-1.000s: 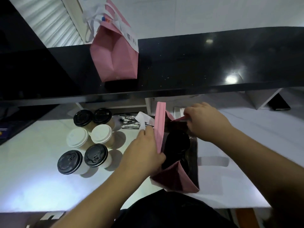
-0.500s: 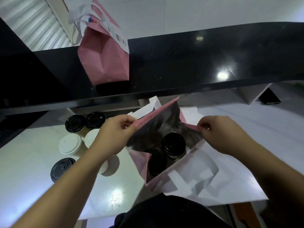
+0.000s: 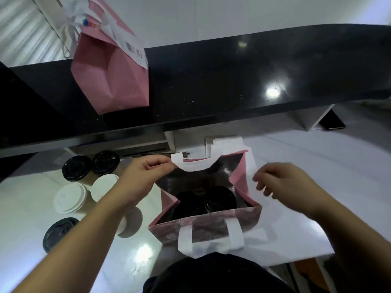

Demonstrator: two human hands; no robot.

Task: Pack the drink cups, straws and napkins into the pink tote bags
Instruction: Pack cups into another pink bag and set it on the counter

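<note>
So, only 1 view to go on, the head camera looking down. I've got the open pink bag standing on the white table, right in front of the body, with 2 black-lidded cups already sitting in the bottom. A 2nd pink bag is up on the black counter, folded over at the top. To the left of the open bag there are more cups on the table, 3 black lids and 2 white lids that I can count. Something white and flat lies behind the bag, napkins I'd guess. I can't make out straws.

Handling-wise, I'd say the bag is thin paper, light and floppy, so it creases and collapses if you grab the wall. The white handles look like the safest place to hold it. The cups are probably full and top-heavy, so take them around the body, not the lid.

My left hand is reaching in from the left, pinching the far rim of the bag next to the back handle, pulling the mouth open. My right hand hovers just right of the bag with fingers loosely curled, holding nothing and not touching the paper.
</note>
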